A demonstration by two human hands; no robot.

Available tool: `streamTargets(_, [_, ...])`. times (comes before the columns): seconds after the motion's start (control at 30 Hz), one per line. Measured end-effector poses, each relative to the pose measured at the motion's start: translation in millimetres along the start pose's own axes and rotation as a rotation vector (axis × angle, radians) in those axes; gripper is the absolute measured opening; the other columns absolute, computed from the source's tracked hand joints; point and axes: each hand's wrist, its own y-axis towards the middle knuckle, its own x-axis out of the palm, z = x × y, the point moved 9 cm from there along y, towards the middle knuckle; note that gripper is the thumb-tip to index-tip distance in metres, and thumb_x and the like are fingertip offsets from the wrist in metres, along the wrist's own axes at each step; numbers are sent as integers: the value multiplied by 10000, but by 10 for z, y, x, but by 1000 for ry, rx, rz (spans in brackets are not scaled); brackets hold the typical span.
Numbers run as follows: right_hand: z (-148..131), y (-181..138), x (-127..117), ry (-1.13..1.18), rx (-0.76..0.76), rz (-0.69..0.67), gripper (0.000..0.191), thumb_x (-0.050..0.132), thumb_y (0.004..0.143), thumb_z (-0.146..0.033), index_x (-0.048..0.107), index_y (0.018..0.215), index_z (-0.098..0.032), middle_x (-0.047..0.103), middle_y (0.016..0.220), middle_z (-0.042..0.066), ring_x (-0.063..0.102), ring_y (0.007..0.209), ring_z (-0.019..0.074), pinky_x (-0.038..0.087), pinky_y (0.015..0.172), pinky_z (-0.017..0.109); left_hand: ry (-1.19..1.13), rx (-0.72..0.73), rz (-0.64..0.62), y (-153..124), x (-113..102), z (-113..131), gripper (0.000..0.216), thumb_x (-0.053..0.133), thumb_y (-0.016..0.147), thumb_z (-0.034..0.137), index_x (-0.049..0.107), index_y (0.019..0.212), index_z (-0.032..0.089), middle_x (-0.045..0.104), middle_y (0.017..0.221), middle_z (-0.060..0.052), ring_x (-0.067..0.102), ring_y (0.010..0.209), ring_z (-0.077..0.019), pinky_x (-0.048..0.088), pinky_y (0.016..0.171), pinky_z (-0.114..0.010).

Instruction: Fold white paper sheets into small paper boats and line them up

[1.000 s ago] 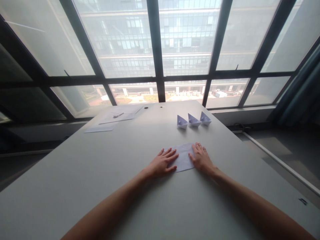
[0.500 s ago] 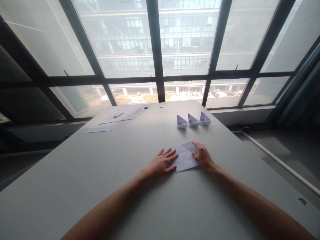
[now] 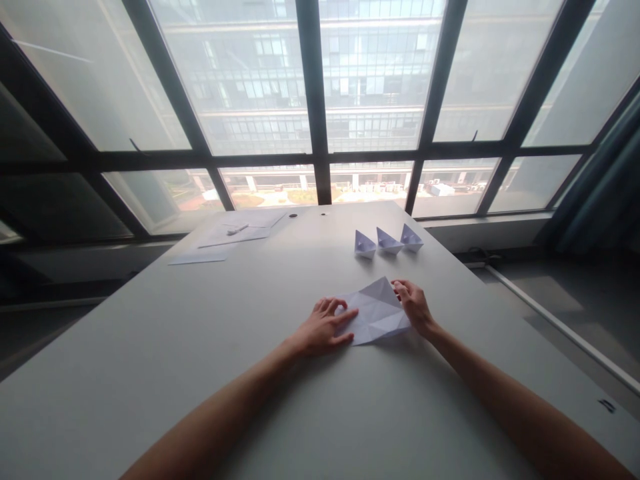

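A creased white sheet of paper (image 3: 377, 310) lies on the white table in front of me, its right part raised a little and marked with fold lines. My left hand (image 3: 327, 327) rests on the sheet's left end, index finger and thumb stretched out over it, the other fingers partly bent. At the right edge, my right hand (image 3: 414, 305) has its fingers curled together against the paper, holding that side. Beyond the sheet stand three folded paper boats (image 3: 365, 245) in a row.
Flat white sheets (image 3: 205, 253) lie at the table's far left, with a small white stick-like object (image 3: 237, 229) on top. Two round holes (image 3: 293, 215) pierce the far end of the table (image 3: 200, 333). Tall windows rise behind it. A small dark mark (image 3: 607, 405) is near the right edge.
My right hand has moved a little to the right with the paper's right side, which is now spread wider and lifted. My left fingers have bent slightly, staying on the sheet.
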Motion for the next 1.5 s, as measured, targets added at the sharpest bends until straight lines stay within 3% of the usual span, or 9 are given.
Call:
streamTargets(0.17, [70,-83,102,328,169,-41,482,524,875,-616,668,1021,-180,698,846,73,642,705,210,467,543,284,-69,-34,42,19,1,-53,663,532,933,579,363,1526,333,521,1381,-82,429,1296,-315,318,1133,-482])
streamTargets(0.3, [-52,-172,298,436,107,-188,512,509,889,-668,683,966,-193,716,898,89,661,756,221,492,591,306,-258,-111,131,28,-44,-167,518,363,1025,532,435,1467,271,576,1338,-83,506,1261,-271,374,1105,-430])
streamTargets(0.53, [-451,-531,692,-186,-365,-557,571,368,986,-624,752,943,-204,715,1069,101,630,1039,254,472,969,423,-519,-272,377,-37,-145,-470,617,226,1034,575,292,1527,211,396,1479,-141,548,1254,-252,435,1079,-399])
streamTargets(0.67, [-501,-721,846,-530,-557,-695,448,396,1020,-495,759,957,-240,704,1136,85,597,1090,238,457,991,401,-449,-417,537,-116,-243,-643,562,226,1046,492,304,1519,199,416,1483,-146,479,1332,-269,402,1114,-457])
streamTargets(0.77, [-492,-741,860,-624,-620,-689,338,456,1010,-410,757,982,-259,697,1154,76,591,1087,236,465,978,401,-311,-322,448,-45,-234,-497,526,385,1012,439,412,1480,201,471,1476,-119,396,1403,-268,335,1169,-463])
streamTargets(1.0, [-468,-759,869,-646,-698,-677,186,575,943,-265,739,1029,-274,694,1148,48,588,1087,216,467,976,368,-44,-41,-62,50,144,-91,677,511,948,576,382,1530,254,292,1616,-75,212,1502,-321,163,1219,-537])
streamTargets(1.17, [-430,-746,874,-726,-694,-679,302,560,945,-276,679,1221,-268,651,1284,72,558,1199,233,428,1043,398,-10,-30,-112,43,159,-83,738,460,945,649,328,1556,257,232,1634,-82,186,1508,-333,130,1218,-539])
streamTargets(1.37, [-220,-659,869,-911,-571,-731,618,490,973,-467,359,1538,-252,352,1588,90,261,1483,301,165,1199,547,-8,14,-152,31,178,-50,802,420,941,691,194,1592,282,205,1639,-74,153,1517,-320,90,1221,-533])
streamTargets(1.5, [-150,-631,861,-950,-509,-730,732,457,964,-565,253,1576,-218,272,1615,102,187,1508,305,119,1211,542,3,29,-148,22,183,-54,788,410,943,693,212,1588,285,191,1641,-71,139,1520,-316,87,1222,-524])
